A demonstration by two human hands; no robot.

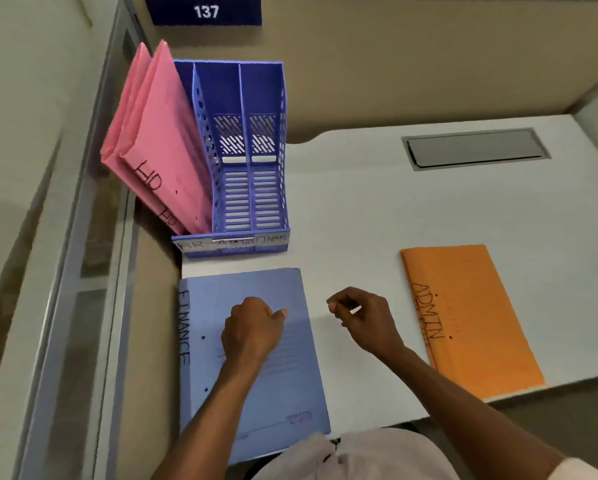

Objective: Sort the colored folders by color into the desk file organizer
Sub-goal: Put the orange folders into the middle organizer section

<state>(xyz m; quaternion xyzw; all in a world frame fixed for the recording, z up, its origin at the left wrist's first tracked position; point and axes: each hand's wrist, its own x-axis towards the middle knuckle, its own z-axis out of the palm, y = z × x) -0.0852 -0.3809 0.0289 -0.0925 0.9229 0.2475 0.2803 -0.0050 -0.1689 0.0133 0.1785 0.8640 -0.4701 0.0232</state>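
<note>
Meanwhile the left grip lay curled on the blue folder, flat on the worktop; whether it pinched the cover I could not tell. The right grip hovered curled and empty, near the orange folder. Two pink folders leaned in the leftmost slot of the organizer.

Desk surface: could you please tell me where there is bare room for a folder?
Widest bare desk lies right of the organizer, between the cable hatch and the orange folder. The gap between blue folder and orange folder is under the right hand. Tight in front of the organizer.
</note>
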